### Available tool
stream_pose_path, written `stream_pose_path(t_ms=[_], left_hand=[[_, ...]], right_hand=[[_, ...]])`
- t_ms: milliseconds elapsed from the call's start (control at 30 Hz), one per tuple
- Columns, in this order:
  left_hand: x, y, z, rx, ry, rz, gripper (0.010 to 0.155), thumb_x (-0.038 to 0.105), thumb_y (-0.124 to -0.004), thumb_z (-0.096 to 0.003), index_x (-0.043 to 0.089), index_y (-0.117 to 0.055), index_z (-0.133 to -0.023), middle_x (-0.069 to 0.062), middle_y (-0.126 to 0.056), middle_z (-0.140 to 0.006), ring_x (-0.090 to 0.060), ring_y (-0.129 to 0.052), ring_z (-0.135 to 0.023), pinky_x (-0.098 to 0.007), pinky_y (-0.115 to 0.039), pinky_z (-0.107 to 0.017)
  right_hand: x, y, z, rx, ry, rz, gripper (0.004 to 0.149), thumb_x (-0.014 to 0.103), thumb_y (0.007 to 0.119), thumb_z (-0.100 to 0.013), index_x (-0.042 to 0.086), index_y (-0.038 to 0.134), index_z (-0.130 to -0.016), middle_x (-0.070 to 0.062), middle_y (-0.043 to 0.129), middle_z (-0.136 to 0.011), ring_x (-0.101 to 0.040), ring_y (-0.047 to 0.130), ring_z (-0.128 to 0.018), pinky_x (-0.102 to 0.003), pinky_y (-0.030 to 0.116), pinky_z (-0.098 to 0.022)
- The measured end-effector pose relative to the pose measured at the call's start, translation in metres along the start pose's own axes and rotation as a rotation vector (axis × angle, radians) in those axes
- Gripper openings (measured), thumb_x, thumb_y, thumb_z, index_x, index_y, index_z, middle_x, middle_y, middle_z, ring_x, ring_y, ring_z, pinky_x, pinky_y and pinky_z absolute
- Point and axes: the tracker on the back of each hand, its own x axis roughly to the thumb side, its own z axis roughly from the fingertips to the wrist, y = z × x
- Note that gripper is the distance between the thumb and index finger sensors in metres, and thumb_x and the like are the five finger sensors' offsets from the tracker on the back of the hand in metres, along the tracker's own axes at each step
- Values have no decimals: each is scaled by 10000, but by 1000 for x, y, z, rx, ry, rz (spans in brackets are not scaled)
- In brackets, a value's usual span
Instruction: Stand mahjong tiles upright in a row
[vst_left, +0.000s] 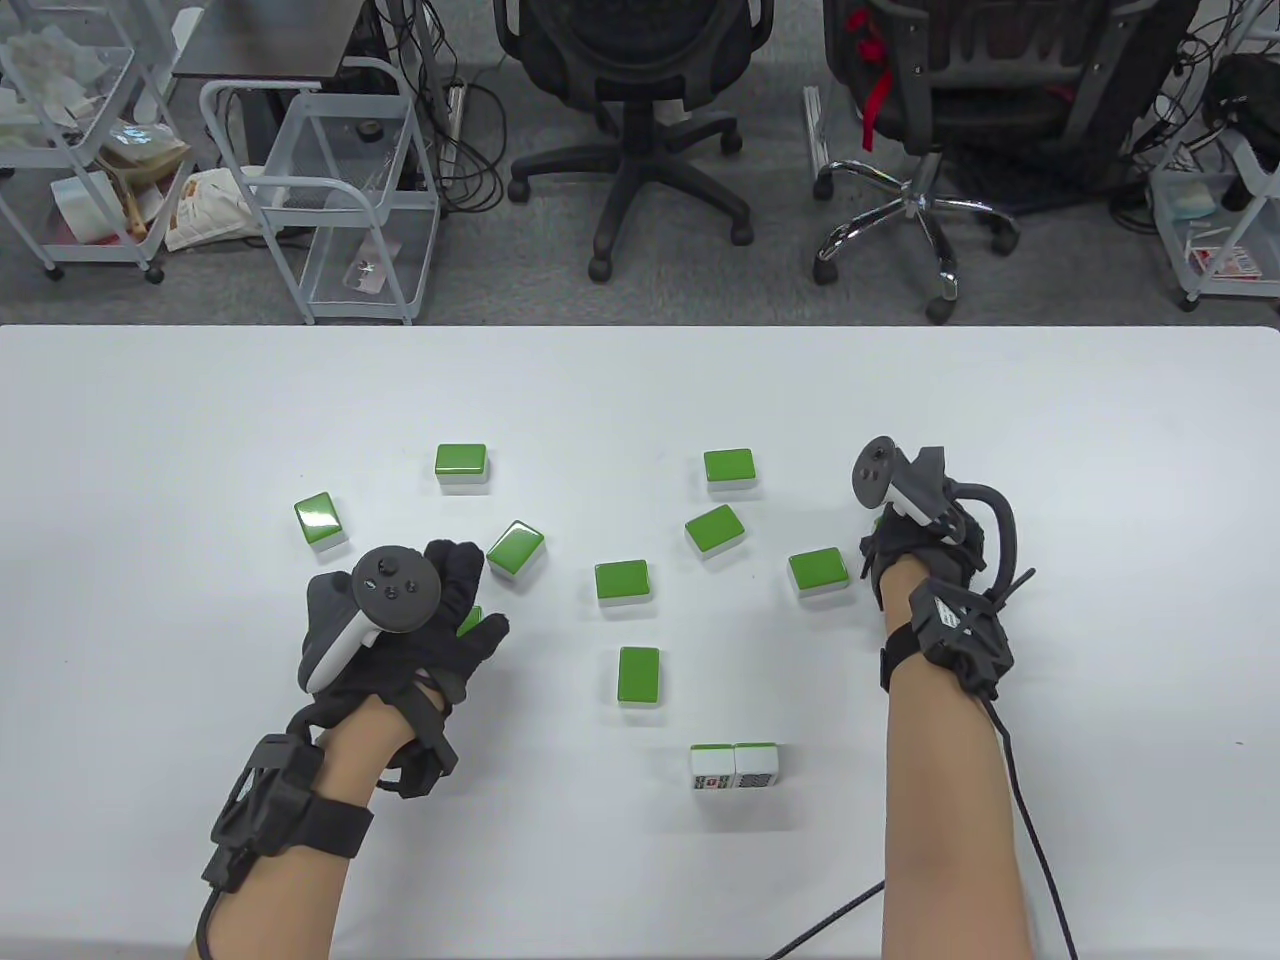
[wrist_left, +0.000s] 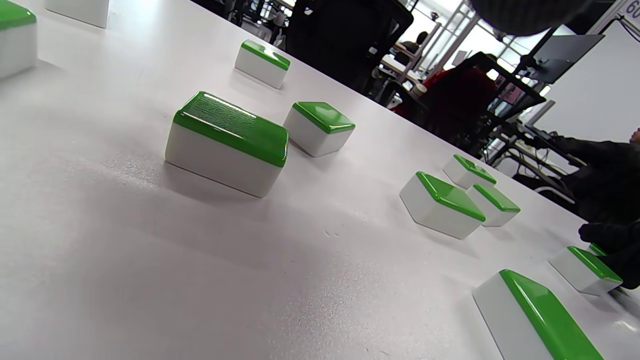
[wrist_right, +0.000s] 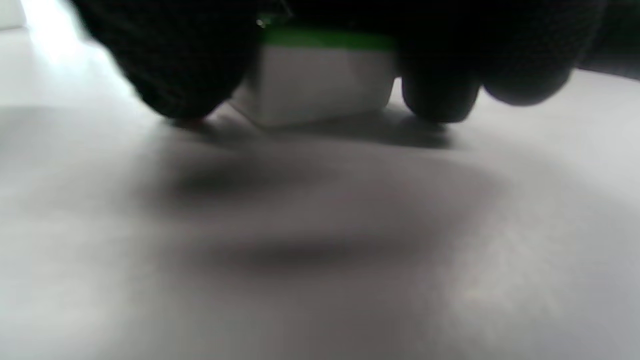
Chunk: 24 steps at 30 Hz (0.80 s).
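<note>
Both hands grip tiles: right hand (vst_left: 915, 545) pinches one tile (wrist_right: 320, 75); left hand (vst_left: 420, 620) covers another (vst_left: 469, 620).

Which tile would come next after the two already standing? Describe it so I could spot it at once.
Find the standing pair near the table's front edge, faces toward you. Probably the nearest one: the flat tile just behind and left of them. Alone among the green backs, its long side points away from you.
</note>
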Motion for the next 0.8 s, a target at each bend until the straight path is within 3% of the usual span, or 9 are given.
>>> stream_pose_path(t_ms=[200, 400, 533, 633, 800], left_hand=[[0, -2, -1, -9, 2, -3, 804, 648, -635, -311, 398, -270, -983, 67, -243, -1134, -327, -225, -1094, -592, -327, -768], [0, -5, -2, -25, 1, 4, 803, 647, -634, -312, 398, -270, -982, 68, -242, -1134, -326, -226, -1094, -593, -327, -768], [1, -8, -2, -34, 3, -8, 803, 648, -634, -311, 397, -271, -982, 68, -244, -1134, -328, -226, -1093, -593, -327, -768], [2, -9, 0, -33, 0, -9, 803, 648, -634, -311, 398, -271, -982, 69, -245, -1134, -328, -226, -1093, -592, -328, -768], [2, -9, 2, -31, -3, -8, 803, 647, -634, -310, 398, -271, -982, 68, -246, -1134, -327, -226, -1093, -593, -327, -768]], right_hand=[[-15, -8, 13, 111, -45, -177, 767, 299, 880, -266, 0, 582, -906, -311, 682, -890, -473, 925, -589, -501, 835, -401], [-23, -26, 63, 340, -205, -288, 752, 273, 871, -289, -11, 574, -919, -330, 658, -912, -488, 915, -602, -503, 831, -411], [-12, -22, 103, 615, -409, -318, 766, 270, 872, -284, -15, 564, -925, -332, 644, -922, -485, 900, -618, -504, 821, -422], [2, -16, 127, 745, -522, -350, 771, 271, 869, -290, -17, 553, -931, -332, 628, -930, -481, 898, -621, -500, 820, -428], [32, -8, 155, 784, -649, -339, 772, 272, 870, -289, -24, 555, -929, -338, 632, -925, -474, 910, -607, -492, 828, -419]])
